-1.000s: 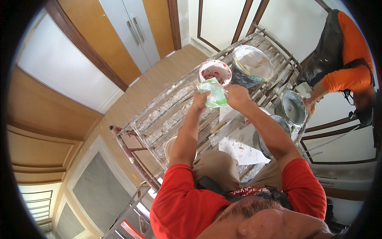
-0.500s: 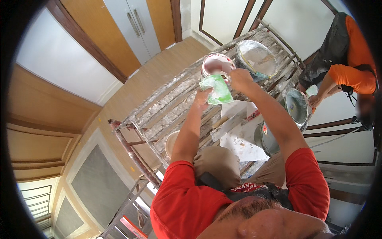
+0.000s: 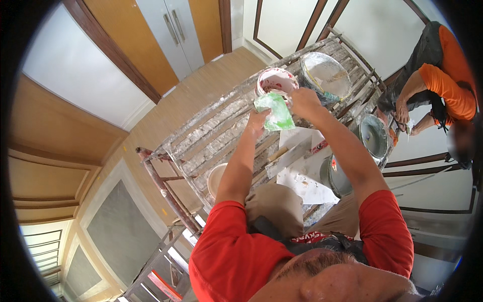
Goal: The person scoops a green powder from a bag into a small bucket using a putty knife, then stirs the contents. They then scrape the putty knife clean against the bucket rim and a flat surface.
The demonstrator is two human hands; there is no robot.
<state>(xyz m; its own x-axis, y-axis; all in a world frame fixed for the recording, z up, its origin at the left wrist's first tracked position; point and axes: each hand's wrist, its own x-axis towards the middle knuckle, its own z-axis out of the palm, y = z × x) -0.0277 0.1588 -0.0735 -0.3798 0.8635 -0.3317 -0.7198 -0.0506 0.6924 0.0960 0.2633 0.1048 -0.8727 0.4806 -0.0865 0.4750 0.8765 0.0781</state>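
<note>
My left hand (image 3: 258,122) grips a flat green plastic spreader (image 3: 285,122) by its left edge, and white paste is smeared across its face. Just right of it, my right hand (image 3: 306,103) is closed, knuckles up, beside the rim of a white bucket (image 3: 260,86) with red stains inside. What the right fingers hold is hidden. The spreader is tilted in front of that bucket. Nearer to me, a wide-bladed scraper with a wooden handle (image 3: 277,154) lies on a stained white sheet (image 3: 297,183).
Everything stands on a slatted, paint-crusted scaffold platform (image 3: 198,138). A large tub (image 3: 326,75) is at the far right, with a grey bucket (image 3: 375,135) and another bucket (image 3: 338,176) nearer. A pale bucket (image 3: 215,180) sits by my left forearm. A co-worker in an orange top (image 3: 443,83) crouches at right.
My hands and the spreader have hardly moved. The inside of the stained bucket shows more red now. The co-worker's hands have drawn away from the grey bucket and come together lower down.
</note>
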